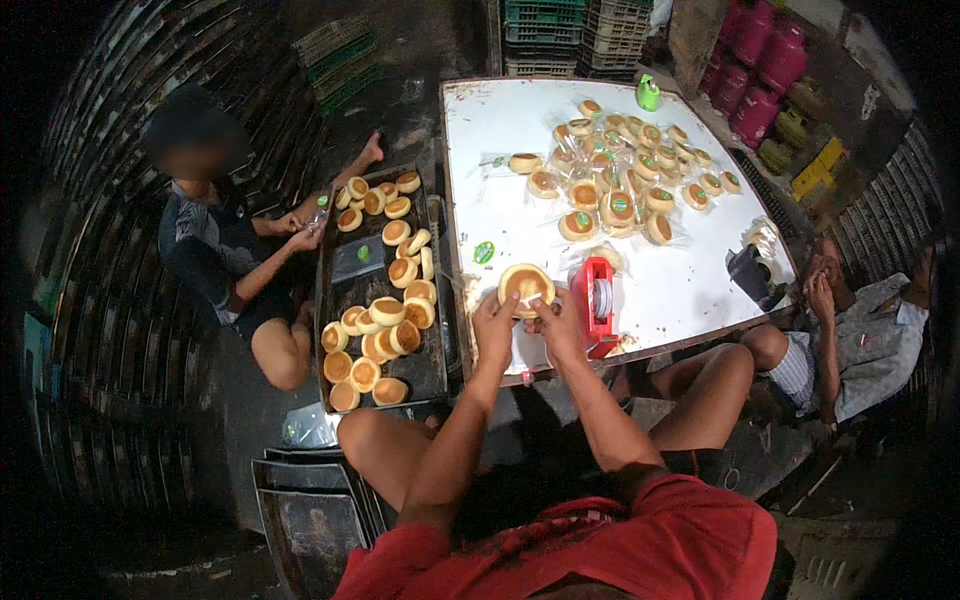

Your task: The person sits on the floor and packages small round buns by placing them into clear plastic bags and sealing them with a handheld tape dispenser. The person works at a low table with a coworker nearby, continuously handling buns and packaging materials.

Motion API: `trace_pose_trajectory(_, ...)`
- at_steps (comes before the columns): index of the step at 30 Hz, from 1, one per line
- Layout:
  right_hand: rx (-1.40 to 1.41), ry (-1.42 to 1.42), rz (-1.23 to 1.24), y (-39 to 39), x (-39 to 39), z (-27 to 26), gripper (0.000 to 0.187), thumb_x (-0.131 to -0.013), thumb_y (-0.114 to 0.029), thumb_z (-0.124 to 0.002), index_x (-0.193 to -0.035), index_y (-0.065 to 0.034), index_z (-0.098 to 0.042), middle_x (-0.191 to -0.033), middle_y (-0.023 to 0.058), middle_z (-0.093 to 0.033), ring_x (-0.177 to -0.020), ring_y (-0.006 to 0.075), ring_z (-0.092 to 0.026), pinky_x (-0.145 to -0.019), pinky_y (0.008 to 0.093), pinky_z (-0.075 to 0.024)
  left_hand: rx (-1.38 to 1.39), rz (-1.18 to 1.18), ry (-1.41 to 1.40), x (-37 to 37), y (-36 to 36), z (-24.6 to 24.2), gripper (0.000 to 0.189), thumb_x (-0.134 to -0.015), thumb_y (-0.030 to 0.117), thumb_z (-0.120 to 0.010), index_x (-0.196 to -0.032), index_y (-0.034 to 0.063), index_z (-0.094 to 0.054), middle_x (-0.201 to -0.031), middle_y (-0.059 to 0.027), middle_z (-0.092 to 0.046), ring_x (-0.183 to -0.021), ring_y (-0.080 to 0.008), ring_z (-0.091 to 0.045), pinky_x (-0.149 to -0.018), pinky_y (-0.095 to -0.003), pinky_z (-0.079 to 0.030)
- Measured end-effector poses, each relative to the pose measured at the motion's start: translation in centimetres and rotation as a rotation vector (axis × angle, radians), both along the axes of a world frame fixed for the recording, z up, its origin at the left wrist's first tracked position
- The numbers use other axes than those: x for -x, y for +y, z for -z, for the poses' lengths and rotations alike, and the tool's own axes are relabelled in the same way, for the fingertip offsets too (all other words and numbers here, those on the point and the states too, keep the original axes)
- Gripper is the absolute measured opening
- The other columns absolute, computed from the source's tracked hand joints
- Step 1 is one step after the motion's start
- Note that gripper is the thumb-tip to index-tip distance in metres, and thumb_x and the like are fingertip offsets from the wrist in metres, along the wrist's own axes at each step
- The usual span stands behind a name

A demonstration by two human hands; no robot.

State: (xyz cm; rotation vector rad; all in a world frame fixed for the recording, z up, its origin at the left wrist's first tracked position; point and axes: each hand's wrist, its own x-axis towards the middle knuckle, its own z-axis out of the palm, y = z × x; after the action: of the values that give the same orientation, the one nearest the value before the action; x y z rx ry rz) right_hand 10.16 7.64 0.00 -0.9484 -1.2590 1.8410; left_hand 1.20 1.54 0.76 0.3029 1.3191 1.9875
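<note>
A round bun (525,281) with a browned top is held over the near edge of the white table (495,217). My left hand (493,330) grips its near left side. On the near right side, my right hand (560,328) has thumb and fingers on it, and a small whitish piece shows between the thumbs. I cannot tell whether a clear wrapper covers this bun. Just right of my right hand stands a red tape dispenser (598,330) with a tape roll in it. A bagged bun (606,259) lies behind the dispenser.
Several bagged buns (619,210) with green labels are heaped on the table. A dark tray (420,375) of loose buns lies to the left, beside a seated person (217,240) holding a bag. Another person (862,337) sits at right. A green bottle (647,94) stands at the far edge.
</note>
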Motion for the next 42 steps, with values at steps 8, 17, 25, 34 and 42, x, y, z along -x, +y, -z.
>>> trace_pose_trajectory(8, 0.255, 0.461, -0.061, 1.0, -0.6, 0.2, 0.051, -0.101, -0.046, -0.034, -0.123, -0.0028, -0.051, -0.108, 0.0097, -0.06, -0.1, 0.0183, -0.057, -0.088, 0.0325, -0.0423, 0.03, 0.051, 0.293, -1.7, 1.1, 1.6, 0.027, -0.086, 0.011, -0.069, -0.108, -0.0046, -0.064, -0.087, -0.0085, -0.069, -0.076, -0.0106, -0.062, -0.067, -0.0254, -0.049)
trace_pose_trajectory(17, -0.234, -0.045, -0.232, 7.4, -3.7, -1.4, 0.039, -0.101, -0.027, -0.043, -0.13, -0.0032, -0.053, -0.101, 0.0099, -0.065, -0.061, 0.0102, -0.055, -0.06, 0.0252, -0.0465, 0.931, 0.176, 1.086, -0.7, 0.2, 5.8, 0.064, -0.072, 0.039, -0.081, -0.114, -0.0045, -0.062, -0.108, -0.0182, -0.065, -0.1, -0.0306, -0.061, -0.083, -0.0409, -0.048)
trace_pose_trajectory(25, -0.165, 0.172, 0.246, 8.9, -3.6, 2.3, 0.05, -0.1, -0.032, -0.045, -0.145, -0.0124, -0.035, -0.134, 0.0135, -0.048, -0.106, 0.0261, -0.059, -0.082, 0.037, -0.0525, 0.971, 0.218, 0.882, 1.1, -1.5, 10.2, 0.033, -0.083, 0.022, -0.062, -0.107, -0.0011, -0.059, -0.101, -0.0242, -0.065, -0.094, -0.0397, -0.064, -0.08, -0.0486, -0.05)
trace_pose_trajectory(34, -0.073, -0.234, -0.046, 1.3, -1.0, 10.3, 0.031, -0.097, -0.031, -0.051, -0.114, -0.0056, -0.058, -0.105, 0.0118, -0.064, -0.077, 0.0192, -0.065, -0.065, 0.0325, -0.0518, 0.657, -0.157, 0.59, 2.5, -0.5, 6.4, 0.023, -0.084, 0.006, -0.054, -0.104, -0.0041, -0.057, -0.096, -0.0264, -0.064, -0.093, -0.0427, -0.062, -0.08, -0.0445, -0.049)
trace_pose_trajectory(42, -0.516, -0.208, -0.808, -9.8, 12.2, 13.4, 0.026, -0.088, -0.021, -0.062, -0.105, -0.0012, -0.063, -0.088, 0.0126, -0.067, -0.081, 0.0287, -0.065, -0.073, 0.0384, -0.0511, -0.003, 0.168, -0.104, 4.2, -1.7, -0.4, 0.021, -0.094, 0.02, -0.056, -0.103, 0.0011, -0.058, -0.088, -0.0107, -0.066, -0.078, -0.0164, -0.064, -0.065, -0.0273, -0.047)
